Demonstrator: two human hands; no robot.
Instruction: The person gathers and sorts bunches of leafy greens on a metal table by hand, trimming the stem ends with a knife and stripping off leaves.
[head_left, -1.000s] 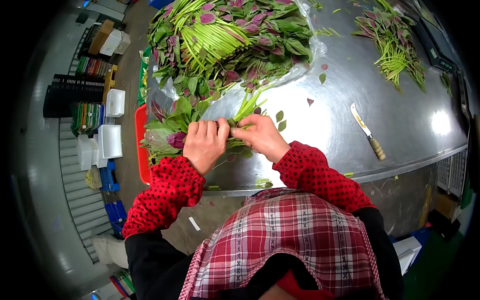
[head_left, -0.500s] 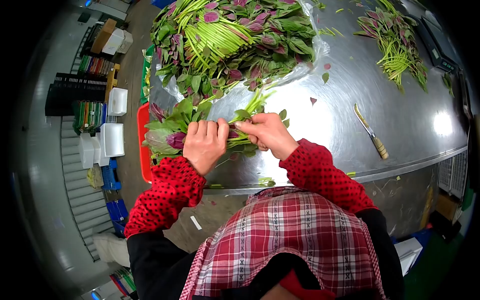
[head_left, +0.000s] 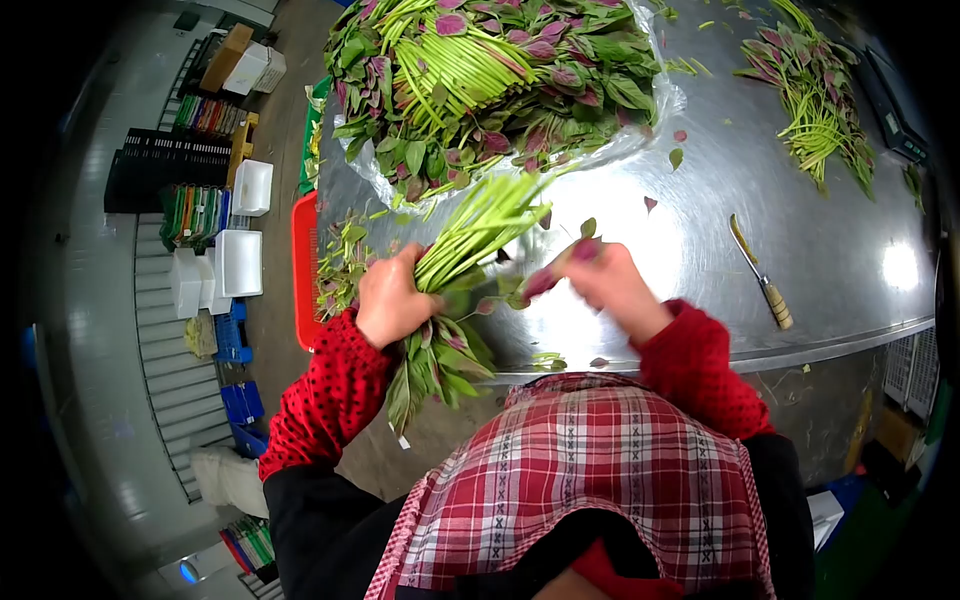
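Note:
A bunch of leafy stems (head_left: pixel 478 232) is gripped in my left hand (head_left: pixel 392 298), its pale green cut ends pointing up and right and its leaves hanging down over the table's front edge. To the right of it, my right hand (head_left: pixel 610 287) is closed on some purple-green leaves (head_left: pixel 545 282), slightly blurred by motion. Beyond both hands lies a large heap of green and purple leafy stems (head_left: pixel 460 75) on clear plastic. A knife with a wooden handle (head_left: pixel 775 304) rests on the metal table (head_left: pixel 700 230) to the right.
Another bunch of stems (head_left: pixel 812 110) lies at the back right, beside a dark scale (head_left: pixel 895 112). A red basket (head_left: pixel 305 270) stands at the table's left edge, with small leafy bits (head_left: pixel 342 262) next to it. White boxes (head_left: pixel 240 263) stand on the left.
The bunch in my left hand has turned, its leaves swinging from the left down toward me. My right hand has moved right, away from the bunch, with leaves in it. The view has shifted slightly.

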